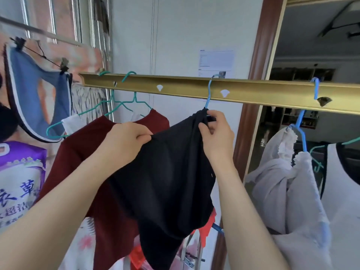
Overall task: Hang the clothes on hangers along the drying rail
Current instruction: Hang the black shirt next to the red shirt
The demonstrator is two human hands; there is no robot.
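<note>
On the head camera I see a gold rail (194,87) crossing the middle of the frame from left to right. A blue hanger (208,94) hooks over it just right of centre. A black garment (171,182) hangs from below that hook, down through the centre to the lower middle.

The left hand (124,142), centre left, pinches a fold of the black cloth's upper edge between thumb and curled fingers. The right hand (218,137), just right of centre, grips the bunched top of the cloth at the hanger's neck, directly under the rail. The cloth hides the hanger's shoulders, so I cannot tell how far the garment sits on it.

Left of the black garment and behind it, a dark red shirt (78,156) hangs on a green hanger (134,98) hooked over the rail. In the upper left a blue garment (37,84) is held up by clips. A purple and white bag (19,172) with printed characters shows at the left edge.

On the right, a white garment (282,182) hangs bunched on a second blue hanger (301,121) on the rail. A white vest (344,182) with dark trim is at the right edge. A sheet of paper (216,59) is stuck on the wall above the rail, beside a brown door frame (261,75).
</note>
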